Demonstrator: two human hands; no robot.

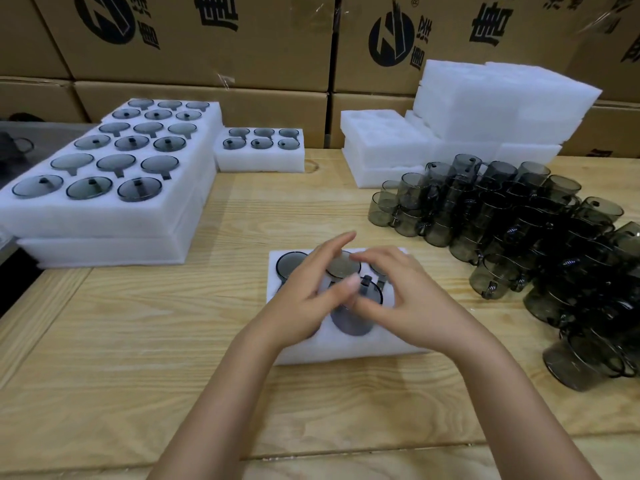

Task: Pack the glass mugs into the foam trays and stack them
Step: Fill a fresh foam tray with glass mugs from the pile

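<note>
A white foam tray point(346, 351) lies on the wooden table in front of me, with smoky glass mugs sunk into its slots. One mug point(289, 265) fills the back left slot and another point(343, 266) the back middle. My left hand point(304, 306) reaches over the tray's left side with its fingers stretched out. My right hand point(408, 299) arches over the right side, fingers loosely bent. Both thumbs meet on the rim of a mug point(353, 323) in the front middle slot. The tray's front left and right slots are hidden under my hands.
A heap of loose smoky mugs point(519, 230) covers the table's right side. Stacked filled trays point(104, 216) stand at the left, a small filled tray point(259, 161) behind. Empty foam trays point(384, 147) and foam blocks point(502, 98) sit back right, before cardboard boxes point(207, 46).
</note>
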